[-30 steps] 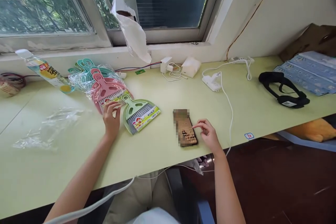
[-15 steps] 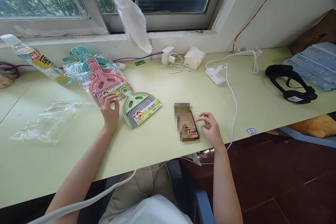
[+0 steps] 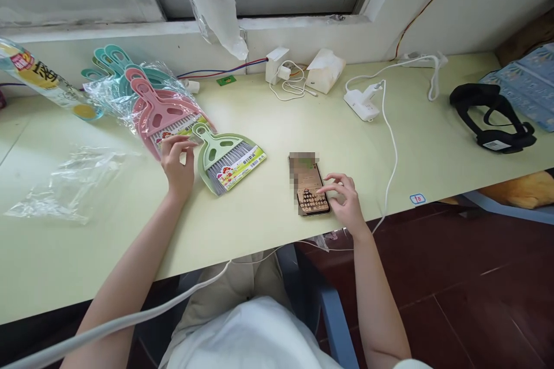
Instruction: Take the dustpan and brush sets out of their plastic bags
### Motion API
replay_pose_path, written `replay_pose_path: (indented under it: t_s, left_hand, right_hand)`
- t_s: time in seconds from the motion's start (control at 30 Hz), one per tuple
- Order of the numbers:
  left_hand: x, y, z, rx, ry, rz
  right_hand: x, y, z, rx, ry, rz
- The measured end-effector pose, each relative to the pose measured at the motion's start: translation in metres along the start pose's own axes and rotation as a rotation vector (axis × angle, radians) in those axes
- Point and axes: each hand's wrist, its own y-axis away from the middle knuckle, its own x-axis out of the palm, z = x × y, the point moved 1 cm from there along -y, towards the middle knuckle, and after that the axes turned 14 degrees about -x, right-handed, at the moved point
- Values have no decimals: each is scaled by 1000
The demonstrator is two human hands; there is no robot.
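Note:
A phone (image 3: 312, 187) lies face up on the pale green table (image 3: 242, 230), a keyboard showing on its partly blurred screen. Over its lower right part reaches my right hand (image 3: 346, 203), fingers apart and holding nothing, one fingertip at the screen. My left hand (image 3: 178, 170) rests beside a green dustpan and brush set (image 3: 229, 161), thumb and fingertips curled together near its handle; whether anything is pinched there is too small to tell. Behind that hand is a pink dustpan set (image 3: 168, 112), with teal sets (image 3: 123, 72) in clear plastic further back.
Crumpled clear plastic (image 3: 69, 184) and a tilted bottle (image 3: 47, 81) are at the left. Behind the phone stand a white adapter (image 3: 277, 64) with cables and a power strip (image 3: 361, 105). A black strap headset (image 3: 493, 121) lies at the right. A white cable crosses the front left.
My right hand has moved left onto the phone's screen, where a keyboard now shows. The view has tilted slightly downward. My left hand keeps its pose beside the green set.

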Motion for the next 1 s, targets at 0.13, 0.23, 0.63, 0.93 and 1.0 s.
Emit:
replay_pose_path:
  t_s: [0.13, 0.23, 0.63, 0.93, 1.0]
  left_hand:
    - [0, 0, -1, -11, -5, 1]
    - [0, 0, -2, -2, -16, -7]
    - [0, -1, -4, 41, -22, -14]
    - [0, -1, 0, -36, -22, 22]
    - [0, -1, -1, -38, -16, 25]
  right_hand:
    - [-1, -2, 6, -28, -40, 62]
    - [-1, -4, 8, -39, -29, 108]
    - [0, -4, 4, -1, 39, 77]
    - [1, -4, 4, 0, 64, 84]
    - [1, -4, 5, -3, 62, 90]
